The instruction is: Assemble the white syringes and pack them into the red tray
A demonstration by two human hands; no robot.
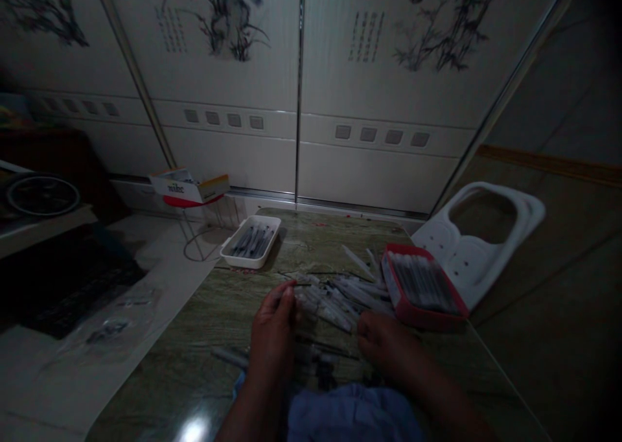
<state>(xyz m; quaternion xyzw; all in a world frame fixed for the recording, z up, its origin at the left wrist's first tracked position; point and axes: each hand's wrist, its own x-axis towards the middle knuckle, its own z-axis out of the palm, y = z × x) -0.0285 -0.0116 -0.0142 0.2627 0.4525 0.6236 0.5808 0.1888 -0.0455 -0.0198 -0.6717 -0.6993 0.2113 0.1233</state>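
Dim view down onto a table. My left hand, lower centre of the frame, rests fingers curled on the near edge of a loose pile of pens; I cannot tell if it grips one. My right hand lies just right of it, fingers hidden, touching the pile. The pens lie above both hands, long axes slanting upper left to lower right, with a red tray right of them.

1. Dim room in a home: sliding wardrobe doors printed with ink-brush plants and calligraphy.
2. Glossy tiled floor; low wood-grain bench.
3. Home piecework look: trays of pens, a white tray and a red tray.
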